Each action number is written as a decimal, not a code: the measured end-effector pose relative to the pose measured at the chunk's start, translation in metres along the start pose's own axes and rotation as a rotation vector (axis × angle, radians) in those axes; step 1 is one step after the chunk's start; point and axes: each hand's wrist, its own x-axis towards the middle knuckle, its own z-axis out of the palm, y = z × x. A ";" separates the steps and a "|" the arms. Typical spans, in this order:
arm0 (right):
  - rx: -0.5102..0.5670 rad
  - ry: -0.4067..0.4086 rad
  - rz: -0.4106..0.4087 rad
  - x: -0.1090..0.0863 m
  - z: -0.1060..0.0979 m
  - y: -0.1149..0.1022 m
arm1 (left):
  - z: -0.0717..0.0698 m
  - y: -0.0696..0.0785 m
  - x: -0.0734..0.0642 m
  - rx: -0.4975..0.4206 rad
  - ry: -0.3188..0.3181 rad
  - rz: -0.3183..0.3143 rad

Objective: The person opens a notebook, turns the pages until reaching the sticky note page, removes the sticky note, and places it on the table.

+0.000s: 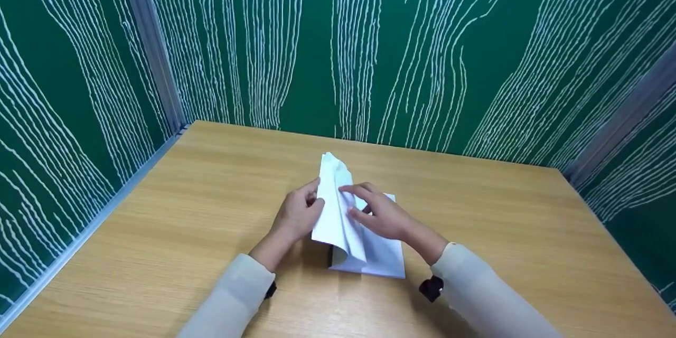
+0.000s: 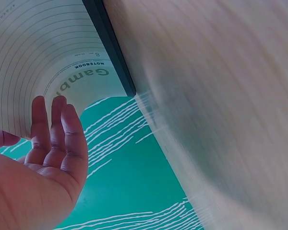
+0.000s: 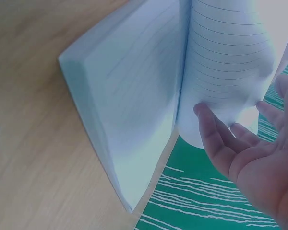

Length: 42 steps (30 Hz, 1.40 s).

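Note:
A white lined notebook (image 1: pixel 383 256) lies on the table, its left part lifted upright in a curved sheaf of pages. My left hand (image 1: pixel 300 212) grips that sheaf at its left side, thumb on the near face and fingers behind. In the left wrist view, those fingers (image 2: pixel 73 139) lie against a lined sheet (image 2: pixel 19 62) printed "NOTEBOOK", beside a dark spine strip (image 2: pixel 113 48). My right hand (image 1: pixel 384 215) touches the raised pages with spread, slightly bent fingers. In the right wrist view, a fingertip meets a lined page (image 3: pixel 225 62), next to the flat-lying page block (image 3: pixel 129 110).
The wooden table (image 1: pixel 174 232) extends around the notebook on all sides. Green panels with white wavy lines (image 1: pixel 311 63) stand along its back and sides, with grey posts (image 1: pixel 153 42) at the corners. A dark wrist device (image 1: pixel 432 289) hangs under the right sleeve.

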 end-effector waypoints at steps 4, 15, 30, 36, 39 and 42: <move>0.030 -0.013 -0.021 0.000 0.002 -0.004 | 0.000 0.000 -0.001 -0.014 -0.018 0.006; 0.038 0.010 -0.122 0.000 0.004 -0.005 | -0.001 0.003 0.000 -0.019 -0.016 0.052; -0.072 0.098 0.081 0.004 0.000 0.012 | -0.001 0.002 0.000 0.001 -0.030 -0.003; -0.190 0.118 0.210 0.006 -0.008 0.032 | 0.000 0.002 -0.001 -0.020 -0.031 0.013; -0.232 0.121 0.240 0.005 -0.012 0.045 | 0.000 0.002 -0.001 -0.021 -0.029 0.022; -0.256 0.120 0.273 0.005 -0.014 0.056 | 0.001 0.002 -0.001 -0.024 -0.022 0.020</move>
